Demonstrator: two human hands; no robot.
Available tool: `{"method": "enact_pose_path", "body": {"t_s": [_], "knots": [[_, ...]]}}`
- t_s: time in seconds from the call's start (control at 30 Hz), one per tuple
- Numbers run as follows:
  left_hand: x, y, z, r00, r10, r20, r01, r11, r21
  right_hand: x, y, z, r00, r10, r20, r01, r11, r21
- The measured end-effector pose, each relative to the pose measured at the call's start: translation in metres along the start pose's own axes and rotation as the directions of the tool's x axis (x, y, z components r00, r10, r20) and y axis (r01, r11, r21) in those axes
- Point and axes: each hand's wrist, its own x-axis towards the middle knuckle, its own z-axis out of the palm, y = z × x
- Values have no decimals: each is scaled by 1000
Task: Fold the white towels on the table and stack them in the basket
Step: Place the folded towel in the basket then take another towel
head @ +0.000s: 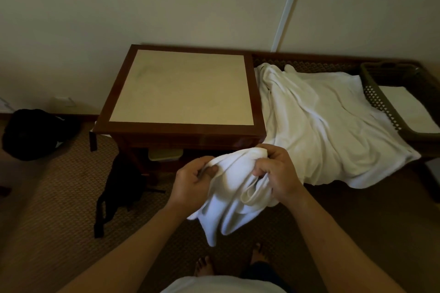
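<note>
In front of the table [181, 92], low over the carpet [59, 197], I see both hands bunched into one white towel [228, 199]. My left hand [192, 183] grips its left side with fingers curled and the thumb pressed into the cloth; my right hand [276, 173] clamps the right side, its fingertips buried in the folds, so I can't tell which edge or corner it holds. The towel hangs crumpled between them, touching nothing else.

On the bench [333, 60] to the right lies a pile [321, 126] of white cloth; I can't count how many towels it holds. The basket [381, 102] at the far right is cut off by the frame, with a flat white towel [400, 104] inside. Dark shapes on the floor, a bag [35, 133] and straps [114, 195], are too dim to identify. I can read no writing anywhere.
</note>
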Motion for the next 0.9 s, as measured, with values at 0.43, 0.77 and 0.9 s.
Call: {"method": "enact_pose_path", "body": {"t_s": [0.43,0.77,0.9], "knots": [[19,-58,-37,997,-55,56,10,796,605,-3,-9,-3,998,-59,17,61,986,-157],[1,-113,-73,539,-834,119,810,475,-344,6,-1,-28,983,-88,-158,30,941,-338],[0,-70,-43,866,-441,-236,454,891,-1,6,5,-17,996,-75,-49,50,919,-391]]}}
